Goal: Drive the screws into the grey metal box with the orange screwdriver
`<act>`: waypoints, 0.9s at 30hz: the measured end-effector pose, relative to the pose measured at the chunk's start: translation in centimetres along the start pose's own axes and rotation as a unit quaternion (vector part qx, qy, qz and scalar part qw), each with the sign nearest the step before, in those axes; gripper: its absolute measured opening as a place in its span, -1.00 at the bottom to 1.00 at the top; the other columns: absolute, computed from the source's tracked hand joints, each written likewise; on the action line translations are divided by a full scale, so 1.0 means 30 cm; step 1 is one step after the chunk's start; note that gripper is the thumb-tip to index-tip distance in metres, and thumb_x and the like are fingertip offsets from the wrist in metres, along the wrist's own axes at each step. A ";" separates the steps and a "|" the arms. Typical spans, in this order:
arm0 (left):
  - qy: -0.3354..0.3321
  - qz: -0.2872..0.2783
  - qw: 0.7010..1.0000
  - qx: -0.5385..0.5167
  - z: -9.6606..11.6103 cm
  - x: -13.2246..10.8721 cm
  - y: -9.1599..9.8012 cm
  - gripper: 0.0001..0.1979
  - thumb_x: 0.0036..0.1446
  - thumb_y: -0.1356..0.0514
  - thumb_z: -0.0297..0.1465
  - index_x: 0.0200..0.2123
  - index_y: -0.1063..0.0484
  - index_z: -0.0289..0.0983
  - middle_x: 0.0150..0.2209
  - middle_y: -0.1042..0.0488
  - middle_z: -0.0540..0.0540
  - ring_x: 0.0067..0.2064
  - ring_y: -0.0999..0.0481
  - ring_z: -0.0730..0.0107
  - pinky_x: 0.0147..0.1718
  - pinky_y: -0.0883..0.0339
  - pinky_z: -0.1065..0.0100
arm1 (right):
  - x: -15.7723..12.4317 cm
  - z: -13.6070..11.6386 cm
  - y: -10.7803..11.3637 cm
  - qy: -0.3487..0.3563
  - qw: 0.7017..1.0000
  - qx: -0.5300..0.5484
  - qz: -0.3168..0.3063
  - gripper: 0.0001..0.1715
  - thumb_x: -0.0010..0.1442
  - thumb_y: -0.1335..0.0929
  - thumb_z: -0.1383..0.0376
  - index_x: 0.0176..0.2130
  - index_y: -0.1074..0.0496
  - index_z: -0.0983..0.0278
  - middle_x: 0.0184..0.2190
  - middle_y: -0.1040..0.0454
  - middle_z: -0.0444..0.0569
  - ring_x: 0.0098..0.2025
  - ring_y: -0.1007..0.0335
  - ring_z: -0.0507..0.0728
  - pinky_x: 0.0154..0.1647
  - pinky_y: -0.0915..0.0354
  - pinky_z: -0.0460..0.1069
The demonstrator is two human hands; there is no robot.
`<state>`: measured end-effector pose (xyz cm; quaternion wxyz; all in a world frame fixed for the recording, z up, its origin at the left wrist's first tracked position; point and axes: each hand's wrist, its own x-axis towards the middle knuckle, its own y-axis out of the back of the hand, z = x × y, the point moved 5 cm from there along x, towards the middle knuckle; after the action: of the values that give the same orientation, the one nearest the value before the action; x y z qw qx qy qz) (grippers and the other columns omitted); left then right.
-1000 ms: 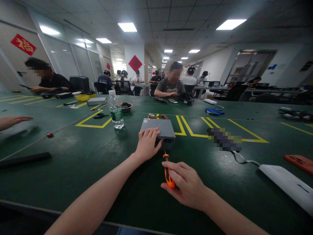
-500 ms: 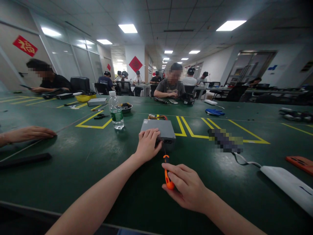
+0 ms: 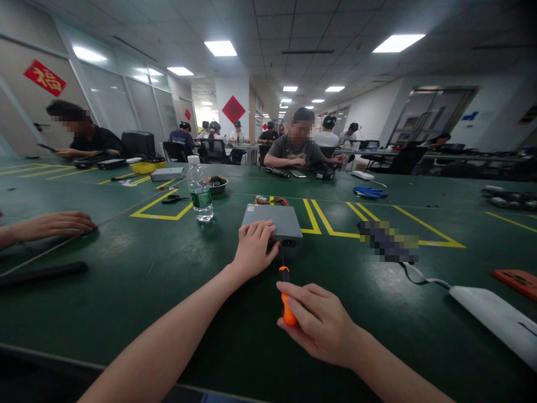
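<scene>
Gripping screwdriver [image 3: 288, 311], red sign [image 3: 45, 78] reading 福

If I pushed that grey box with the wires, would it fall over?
Probably not: the grey box lies wide and low, so it would likely slide. It looks metal, so it's probably stiff, but the thin wires behind might flop about.
</scene>
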<state>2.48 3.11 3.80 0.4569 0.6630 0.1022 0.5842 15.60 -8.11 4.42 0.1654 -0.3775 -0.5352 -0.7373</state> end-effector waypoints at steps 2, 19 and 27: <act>0.000 0.000 1.000 -0.001 0.001 0.001 0.000 -0.70 0.09 -0.09 -0.33 -0.08 -0.26 -0.22 0.05 -0.33 -0.12 0.07 -0.25 0.18 -0.02 -0.03 0.12 | 0.001 0.000 0.000 -0.011 1.000 0.013 -0.011 -0.73 0.19 -0.27 0.29 -0.12 -0.25 0.38 -0.15 -0.43 0.20 -0.22 -0.41 0.09 -0.28 -0.36 -0.03; 0.003 0.000 1.000 0.002 0.000 0.000 -0.005 -0.70 0.09 -0.09 -0.33 -0.08 -0.26 -0.22 0.06 -0.33 -0.11 0.06 -0.25 0.19 -0.02 -0.03 0.12 | 0.006 0.001 -0.012 -0.014 0.998 0.011 -0.062 -0.67 0.24 -0.19 0.26 -0.02 -0.21 0.37 -0.08 -0.39 0.23 -0.11 -0.38 0.13 -0.22 -0.35 0.01; 0.000 0.000 1.000 0.002 0.002 0.001 0.001 -0.69 0.09 -0.09 -0.32 -0.07 -0.26 -0.22 0.05 -0.34 -0.11 0.07 -0.25 0.19 -0.01 -0.02 0.12 | -0.012 0.010 -0.006 -0.008 1.000 -0.005 0.008 -0.79 0.15 -0.31 0.31 -0.20 -0.25 0.35 -0.14 -0.43 0.23 -0.23 -0.42 0.12 -0.36 -0.34 -0.03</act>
<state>2.52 3.09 3.85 0.4559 0.6635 0.1037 0.5841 15.85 -7.84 4.07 0.1652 -0.3881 -0.5302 -0.7356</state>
